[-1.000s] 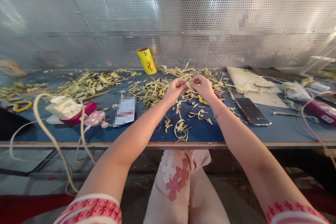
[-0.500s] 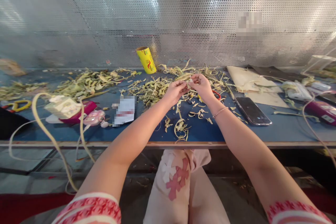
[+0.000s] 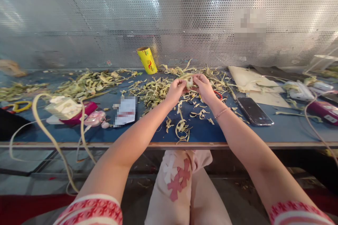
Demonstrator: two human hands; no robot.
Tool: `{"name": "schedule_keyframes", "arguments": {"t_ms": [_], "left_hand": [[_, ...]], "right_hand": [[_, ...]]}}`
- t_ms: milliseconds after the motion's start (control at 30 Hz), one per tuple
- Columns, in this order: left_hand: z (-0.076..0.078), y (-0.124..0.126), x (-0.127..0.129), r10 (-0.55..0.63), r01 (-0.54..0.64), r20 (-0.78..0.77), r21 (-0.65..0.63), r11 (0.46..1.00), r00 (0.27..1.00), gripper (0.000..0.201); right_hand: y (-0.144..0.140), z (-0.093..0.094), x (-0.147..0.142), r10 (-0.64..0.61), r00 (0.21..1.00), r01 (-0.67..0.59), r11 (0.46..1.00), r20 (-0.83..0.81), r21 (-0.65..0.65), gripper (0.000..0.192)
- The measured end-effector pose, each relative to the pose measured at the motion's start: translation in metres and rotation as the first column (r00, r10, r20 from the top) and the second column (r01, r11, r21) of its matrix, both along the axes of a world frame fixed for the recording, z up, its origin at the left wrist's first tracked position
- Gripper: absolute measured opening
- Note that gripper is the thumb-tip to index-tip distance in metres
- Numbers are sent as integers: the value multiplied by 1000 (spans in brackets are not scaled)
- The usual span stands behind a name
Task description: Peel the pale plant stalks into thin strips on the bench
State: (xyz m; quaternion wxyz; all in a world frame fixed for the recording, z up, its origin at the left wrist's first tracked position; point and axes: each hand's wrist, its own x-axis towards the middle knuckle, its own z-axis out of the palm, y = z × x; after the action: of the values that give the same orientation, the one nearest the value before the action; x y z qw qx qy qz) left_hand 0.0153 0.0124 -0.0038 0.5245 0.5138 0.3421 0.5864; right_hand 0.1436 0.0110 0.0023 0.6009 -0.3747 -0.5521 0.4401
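My left hand (image 3: 176,89) and my right hand (image 3: 203,86) meet above the middle of the blue table (image 3: 232,132). Between their fingertips they pinch a pale yellow-green leaf strip (image 3: 189,82). Right under and behind the hands lies a heap of leaf strips and cuttings (image 3: 158,89). More curled scraps (image 3: 182,127) lie on the table nearer to me. A bracelet sits on my right wrist.
A yellow roll (image 3: 147,61) leans against the perforated metal wall. A dark phone (image 3: 254,111) lies right of my hands, paper sheets (image 3: 253,86) behind it. At left are a white box (image 3: 64,107), pink items, a card (image 3: 125,111) and long strips hanging off the edge. Cables and devices crowd the far right.
My two hands have drawn closer together around the strip, fingertips now nearly touching. Everything on the table stays where it was.
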Motion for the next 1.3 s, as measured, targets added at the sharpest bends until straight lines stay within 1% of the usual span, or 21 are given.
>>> {"name": "schedule_keyframes", "arguments": {"t_ms": [100, 167, 233, 333, 400, 500, 600, 667, 767, 900, 967, 1067, 1133, 1200, 1267, 1300], "left_hand": [[-5, 5, -1, 24, -23, -14, 71, 997, 1000, 17], [-9, 9, -1, 37, -35, -18, 106, 994, 999, 18], [-13, 13, -2, 56, -52, -24, 127, 991, 998, 18], [-15, 15, -3, 120, -108, -69, 161, 981, 990, 20], [-13, 14, -3, 175, -148, -130, 194, 970, 976, 20], [-5, 6, -4, 242, -189, -207, 246, 951, 948, 18], [2, -2, -3, 299, -235, -226, 272, 933, 927, 16], [3, -4, -3, 316, -244, -233, 291, 925, 920, 16], [-1, 0, -1, 289, -232, -192, 270, 934, 938, 16], [-6, 6, 2, 212, -209, -8, 120, 970, 977, 17], [-5, 6, 4, 173, -178, 79, 61, 982, 982, 18], [-2, 3, 4, 129, -135, 158, 25, 991, 979, 17], [-1, 2, 4, 124, -130, 173, 23, 991, 977, 16], [0, 3, 3, 133, -139, 156, 29, 990, 979, 16], [-1, 4, 1, 159, -165, 98, 66, 984, 982, 17], [-2, 5, -1, 176, -180, 49, 105, 978, 983, 18]], "right_hand": [[4, -5, 0, -83, 991, 80, 996, 100, 37, 28], [5, -7, 0, -104, 984, 95, 993, 145, 68, 26], [5, -8, 0, -87, 984, 74, 993, 155, 90, 24], [4, -8, -1, -21, 986, 4, 995, 164, 99, 22], [4, -9, -1, 20, 983, -39, 994, 180, 107, 22], [7, -10, -2, 30, 980, -61, 987, 196, 151, 24], [9, -12, -3, 49, 983, -81, 981, 180, 174, 25], [9, -12, -4, 69, 985, -94, 982, 157, 163, 24], [8, -12, -5, 66, 989, -85, 985, 131, 150, 24], [7, -11, -5, 55, 992, -69, 989, 114, 127, 27], [7, -11, -5, 54, 993, -65, 993, 106, 102, 30], [7, -10, -5, 53, 996, -58, 996, 73, 68, 32], [7, -9, -4, 60, 997, -63, 997, 46, 54, 32], [6, -9, -2, 76, 997, -77, 996, 23, 37, 32], [5, -8, -2, 97, 995, -97, 995, 12, 16, 32], [4, -7, -2, 106, 994, -106, 994, 10, 8, 32]]}}
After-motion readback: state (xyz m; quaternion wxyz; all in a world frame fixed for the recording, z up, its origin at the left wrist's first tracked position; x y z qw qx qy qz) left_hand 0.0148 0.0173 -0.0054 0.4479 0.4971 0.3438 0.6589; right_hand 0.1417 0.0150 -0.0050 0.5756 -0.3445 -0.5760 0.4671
